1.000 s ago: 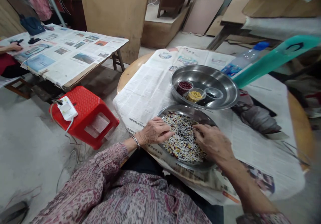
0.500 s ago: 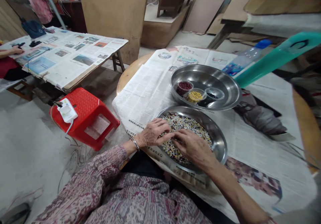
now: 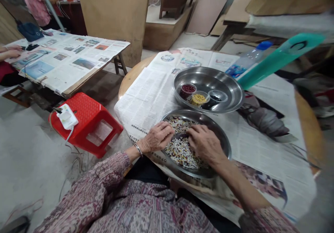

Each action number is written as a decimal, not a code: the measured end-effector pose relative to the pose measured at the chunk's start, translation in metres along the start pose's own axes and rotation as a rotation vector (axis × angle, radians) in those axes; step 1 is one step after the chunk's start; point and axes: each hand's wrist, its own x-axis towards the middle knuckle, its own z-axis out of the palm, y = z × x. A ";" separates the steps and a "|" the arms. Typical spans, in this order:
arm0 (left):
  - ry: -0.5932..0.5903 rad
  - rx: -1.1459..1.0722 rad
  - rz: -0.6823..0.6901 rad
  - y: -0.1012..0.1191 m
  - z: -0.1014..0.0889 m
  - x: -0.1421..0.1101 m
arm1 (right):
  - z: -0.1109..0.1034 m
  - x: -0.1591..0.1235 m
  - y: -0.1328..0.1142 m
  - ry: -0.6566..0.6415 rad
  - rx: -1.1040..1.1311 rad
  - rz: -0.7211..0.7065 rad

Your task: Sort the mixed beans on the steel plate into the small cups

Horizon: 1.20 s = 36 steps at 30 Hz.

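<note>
In front of me a steel basin (image 3: pixel 226 143) holds a mix of white grains and red, yellow and dark beans (image 3: pixel 182 152). My left hand (image 3: pixel 159 136), with a silver bangle at the wrist, is at the basin's left side. Its fingers are curled together, tips over the grains; what they hold, if anything, is hidden. Over the right part of the mix, my right hand (image 3: pixel 205 143) has its fingers bent and apart, tips touching the grains. A strip of bare basin bottom shows between two heaps. Behind stands a second steel basin (image 3: pixel 232 88) with cups of red beans (image 3: pixel 188 89), yellow beans (image 3: pixel 198 98) and black beans (image 3: pixel 216 98).
Newspaper (image 3: pixel 146 87) covers the round table. To the right are a water bottle (image 3: pixel 245 61), a long turquoise plastic object (image 3: pixel 279 62) and a grey bundle (image 3: pixel 266 120). On the left, a red stool (image 3: pixel 86 109) carries a power strip (image 3: pixel 68 116). Another person's hands (image 3: pixel 13 52) are at a farther table.
My right hand has moved right, away from my left hand, and lies farther over the grains. A gap in the mix now shows. The left hand's fingers have curled in. The view has shifted slightly.
</note>
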 end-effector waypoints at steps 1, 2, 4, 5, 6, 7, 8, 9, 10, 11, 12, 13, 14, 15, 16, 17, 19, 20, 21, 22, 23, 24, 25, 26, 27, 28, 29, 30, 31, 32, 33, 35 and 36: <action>-0.001 0.001 0.006 0.000 0.000 0.000 | -0.002 -0.008 0.007 0.013 -0.005 0.051; -0.004 0.003 0.011 0.000 0.000 0.001 | -0.003 -0.016 0.012 0.025 0.002 0.089; -0.004 0.010 0.020 0.001 0.000 0.001 | -0.004 -0.033 0.011 0.033 0.062 0.114; 0.000 0.013 0.027 0.001 0.000 0.001 | -0.004 -0.040 0.006 0.032 0.109 0.108; 0.007 0.017 0.036 0.000 0.000 0.001 | -0.003 -0.044 -0.002 0.027 0.163 0.095; 0.016 0.020 0.045 0.000 0.000 0.001 | -0.001 -0.046 -0.011 0.021 0.219 0.074; 0.023 0.023 0.053 0.000 0.000 0.001 | 0.001 -0.045 -0.020 0.014 0.272 0.049; 0.027 0.026 0.059 0.000 0.000 0.001 | 0.003 -0.042 -0.030 0.003 0.311 0.023; 0.025 0.028 0.063 0.000 0.000 0.001 | 0.006 -0.036 -0.037 -0.013 0.336 -0.005; 0.021 0.031 0.063 -0.001 0.000 0.001 | 0.008 -0.029 -0.042 -0.027 0.347 -0.035; 0.014 0.033 0.059 -0.001 0.000 0.001 | 0.010 -0.021 -0.044 -0.039 0.346 -0.060; 0.004 0.034 0.052 -0.001 0.001 0.000 | 0.011 -0.013 -0.042 -0.041 0.334 -0.074; -0.006 0.036 0.044 -0.001 0.001 0.000 | 0.011 -0.006 -0.038 -0.038 0.314 -0.076; -0.015 0.038 0.034 -0.001 0.001 0.000 | 0.011 0.001 -0.032 -0.027 0.291 -0.069; -0.022 0.039 0.026 -0.001 0.001 0.000 | 0.010 0.006 -0.024 -0.010 0.264 -0.050; -0.024 0.041 0.020 -0.001 0.001 0.000 | 0.009 0.010 -0.016 0.007 0.231 -0.016; -0.014 0.038 0.023 -0.001 0.001 0.001 | 0.006 0.013 -0.002 0.042 0.139 0.096; -0.004 0.036 0.030 -0.001 0.001 0.001 | 0.005 0.013 0.002 0.054 0.089 0.160; 0.004 0.035 0.037 -0.002 0.002 0.001 | 0.004 0.012 0.003 0.062 0.045 0.217; 0.012 0.034 0.043 -0.002 0.002 0.001 | 0.003 0.009 0.003 0.062 0.017 0.256; 0.018 0.035 0.046 -0.002 0.002 0.001 | 0.003 0.006 0.000 0.059 0.010 0.266; 0.023 0.036 0.049 -0.002 0.002 0.001 | 0.004 0.002 -0.004 0.053 0.026 0.249; 0.027 0.037 0.053 -0.002 0.002 0.000 | 0.005 -0.001 -0.009 0.046 0.064 0.216; 0.031 0.036 0.058 -0.002 0.002 0.000 | 0.006 -0.005 -0.014 0.034 0.121 0.178; 0.033 0.035 0.064 -0.003 0.002 0.000 | 0.007 -0.007 -0.020 0.017 0.192 0.140; 0.031 0.035 0.067 -0.003 0.002 0.000 | 0.009 -0.009 -0.025 -0.005 0.268 0.108; 0.026 0.036 0.068 -0.003 0.002 0.000 | 0.010 -0.010 -0.029 -0.029 0.336 0.089; 0.021 0.039 0.067 -0.003 0.002 0.000 | 0.011 -0.010 -0.032 -0.058 0.384 0.077; 0.019 0.044 0.066 -0.002 0.002 0.000 | 0.012 -0.010 -0.033 -0.088 0.408 0.070; 0.019 0.050 0.065 -0.002 0.002 0.000 | 0.012 -0.010 -0.033 -0.117 0.408 0.063; 0.022 0.057 0.065 -0.002 0.001 0.001 | 0.012 -0.011 -0.030 -0.139 0.389 0.059; 0.026 0.071 0.062 -0.001 0.001 0.001 | 0.011 -0.014 -0.021 -0.164 0.336 0.062; 0.025 0.077 0.060 -0.001 0.000 0.001 | 0.011 -0.017 -0.016 -0.160 0.315 0.069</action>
